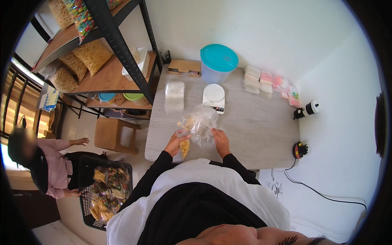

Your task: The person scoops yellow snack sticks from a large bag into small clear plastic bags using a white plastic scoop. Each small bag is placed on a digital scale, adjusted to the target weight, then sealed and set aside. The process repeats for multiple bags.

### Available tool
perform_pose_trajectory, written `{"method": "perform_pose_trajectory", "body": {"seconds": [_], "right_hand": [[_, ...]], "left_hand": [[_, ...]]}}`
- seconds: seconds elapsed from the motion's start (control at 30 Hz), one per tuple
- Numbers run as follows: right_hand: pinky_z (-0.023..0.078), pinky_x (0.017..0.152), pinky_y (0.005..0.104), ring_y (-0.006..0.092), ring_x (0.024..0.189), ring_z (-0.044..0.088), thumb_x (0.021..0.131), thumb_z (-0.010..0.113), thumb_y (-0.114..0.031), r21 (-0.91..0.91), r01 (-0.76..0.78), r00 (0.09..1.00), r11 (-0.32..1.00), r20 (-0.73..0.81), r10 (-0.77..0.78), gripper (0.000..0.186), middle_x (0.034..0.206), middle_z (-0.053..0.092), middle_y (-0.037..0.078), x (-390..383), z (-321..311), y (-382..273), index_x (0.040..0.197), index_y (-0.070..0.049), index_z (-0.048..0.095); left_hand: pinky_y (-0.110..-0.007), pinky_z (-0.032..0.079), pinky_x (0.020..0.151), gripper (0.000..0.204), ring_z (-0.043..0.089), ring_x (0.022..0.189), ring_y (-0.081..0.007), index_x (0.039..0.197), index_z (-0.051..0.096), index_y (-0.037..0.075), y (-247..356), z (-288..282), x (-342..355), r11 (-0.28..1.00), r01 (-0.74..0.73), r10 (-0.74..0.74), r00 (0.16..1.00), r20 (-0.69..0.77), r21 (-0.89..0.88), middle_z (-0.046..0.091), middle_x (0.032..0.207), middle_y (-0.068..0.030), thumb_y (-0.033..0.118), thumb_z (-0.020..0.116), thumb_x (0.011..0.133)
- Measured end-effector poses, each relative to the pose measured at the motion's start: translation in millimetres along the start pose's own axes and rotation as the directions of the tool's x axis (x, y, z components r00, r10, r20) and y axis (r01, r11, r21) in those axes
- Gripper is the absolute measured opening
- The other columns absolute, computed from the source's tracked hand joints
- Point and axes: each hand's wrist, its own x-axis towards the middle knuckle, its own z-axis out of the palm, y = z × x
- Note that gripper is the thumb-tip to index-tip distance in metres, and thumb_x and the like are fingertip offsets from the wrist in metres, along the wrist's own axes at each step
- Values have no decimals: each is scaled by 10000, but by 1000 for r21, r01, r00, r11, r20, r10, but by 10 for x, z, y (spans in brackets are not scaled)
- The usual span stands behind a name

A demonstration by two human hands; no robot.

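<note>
Fingers (214, 131) pinched nearly closed, left hand (174, 145), right hand (221, 142) gripping clear bag (203, 126); snack (185, 148) beside left; bag-handling now, next likely wants steady grip.

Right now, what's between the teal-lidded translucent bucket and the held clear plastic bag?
A white round-topped scale, standing on the grey table; the head view shows it.

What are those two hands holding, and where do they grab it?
A crumpled clear plastic bag: the right hand pinches its right edge; the left hand seems to hold its left side, by yellow snack pieces.
</note>
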Motion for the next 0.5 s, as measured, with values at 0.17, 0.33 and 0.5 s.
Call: {"method": "perform_pose_trajectory", "body": {"seconds": [0.17, 0.33, 0.5], "right_hand": [[532, 830, 349, 293, 949, 655, 892, 592, -14, 236, -313, 949, 920, 26, 315, 292, 1035, 695, 140, -107, 224, 113, 1164, -50, 691], [542, 778, 291, 204, 808, 695, 943, 579, -50, 479, -509, 848, 715, 138, 511, 239, 941, 728, 125, -278, 365, 60, 1140, -40, 714], [551, 720, 266, 149, 735, 683, 960, 581, -79, 587, -722, 632, 365, 346, 693, 225, 881, 725, 98, -293, 325, 69, 1125, 6, 708]], "left_hand": [[-327, 499, 868, 496, 599, 1054, -195, 1266, 496, 54, -111, -38, 280, 999, -27, 29, 999, 40, -47, 593, 1120, -71, 133, 759, 852], [-338, 529, 853, 392, 639, 988, -187, 1235, 538, 45, -88, 31, 449, 985, 21, 7, 987, 162, -169, 631, 1069, -50, 148, 707, 896], [-362, 523, 922, 375, 639, 1068, -211, 1263, 575, 34, 112, 90, 427, 988, 26, 7, 977, 213, -152, 644, 1157, -86, 179, 663, 929]]}}
